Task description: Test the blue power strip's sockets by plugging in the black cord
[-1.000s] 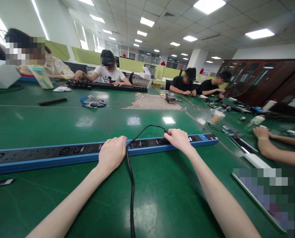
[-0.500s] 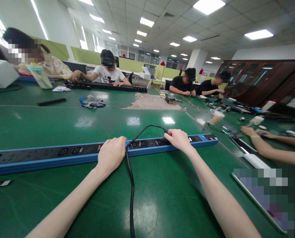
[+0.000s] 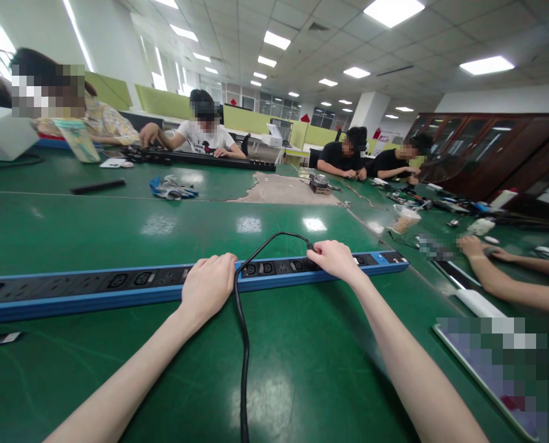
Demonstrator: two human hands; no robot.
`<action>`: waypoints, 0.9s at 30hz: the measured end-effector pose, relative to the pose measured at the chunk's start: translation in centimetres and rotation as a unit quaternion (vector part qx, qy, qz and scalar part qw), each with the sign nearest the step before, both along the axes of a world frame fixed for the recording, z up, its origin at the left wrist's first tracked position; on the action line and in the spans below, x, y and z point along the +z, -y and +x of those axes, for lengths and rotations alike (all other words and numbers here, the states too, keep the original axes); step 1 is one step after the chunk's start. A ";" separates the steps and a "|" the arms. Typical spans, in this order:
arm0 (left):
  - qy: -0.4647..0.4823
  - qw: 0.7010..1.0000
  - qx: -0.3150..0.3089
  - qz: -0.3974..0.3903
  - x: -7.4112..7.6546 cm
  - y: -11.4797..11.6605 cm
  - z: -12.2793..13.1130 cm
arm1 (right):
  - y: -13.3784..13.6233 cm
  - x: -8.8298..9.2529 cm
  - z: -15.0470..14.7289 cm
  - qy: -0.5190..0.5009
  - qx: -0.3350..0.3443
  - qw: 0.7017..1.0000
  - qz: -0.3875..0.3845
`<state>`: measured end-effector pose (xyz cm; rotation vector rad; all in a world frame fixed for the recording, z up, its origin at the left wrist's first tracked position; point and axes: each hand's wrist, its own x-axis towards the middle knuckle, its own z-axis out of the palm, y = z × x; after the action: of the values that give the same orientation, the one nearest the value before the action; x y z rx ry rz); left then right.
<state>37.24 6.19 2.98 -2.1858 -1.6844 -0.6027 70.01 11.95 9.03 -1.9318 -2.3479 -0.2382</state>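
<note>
A long blue power strip (image 3: 149, 294) with a black socket face lies across the green table. My left hand (image 3: 208, 284) is closed over its middle, fingers wrapped over the far side. A black cable (image 3: 243, 344) runs up from the bottom edge, crosses the strip beside my left hand and arches over to the right. Its plug end is in my right hand (image 3: 335, 258), whose fingers are closed around it over the sockets right of centre. The plug itself is mostly hidden by the fingers.
Blue-grey gloves (image 3: 173, 187), a black bar (image 3: 99, 186) and a patterned cup (image 3: 78, 141) lie or stand beyond the strip. At right are a tablet (image 3: 486, 381), a plastic cup (image 3: 404, 219) and another person's hands (image 3: 472, 247). Several people sit across the table.
The whole view has shifted very slightly. Both hands keep their places on the strip and at the plug. A person across the table has raised a hand a little.
</note>
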 end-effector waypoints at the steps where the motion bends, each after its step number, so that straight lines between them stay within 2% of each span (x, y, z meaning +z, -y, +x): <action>1: 0.003 1.000 -0.004 0.004 -0.1 0.0 0.0 | 0.0 0.0 0.0 -0.001 -0.001 1.000 0.004; 9: 0.004 1.000 -0.009 0.010 -0.3 0.0 -0.1 | 0.2 -0.3 -0.3 -0.010 -0.020 1.000 0.020; 13: -0.002 1.000 0.002 -0.006 -0.1 0.0 -0.1 | 0.4 -0.2 -0.3 -0.022 -0.003 1.000 0.019; 17: -0.008 1.000 0.007 -0.006 0.0 0.0 0.0 | 0.0 0.2 0.0 -0.056 0.004 0.998 0.019; 21: -0.002 1.000 0.004 0.003 0.0 0.0 0.1 | -1.0 0.7 0.7 -0.136 -0.032 0.990 0.020; 24: -0.001 1.000 0.003 0.006 -0.1 0.0 0.1 | -1.2 1.0 1.4 -0.135 -0.040 0.990 -0.014; 27: -0.006 1.000 0.003 0.004 -0.1 -0.1 0.0 | -0.8 1.4 1.8 -0.122 -0.031 0.992 0.002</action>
<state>37.29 6.24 2.90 -2.1737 -1.6808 -0.5928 71.84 12.80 10.41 -1.9114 -2.1323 -0.0097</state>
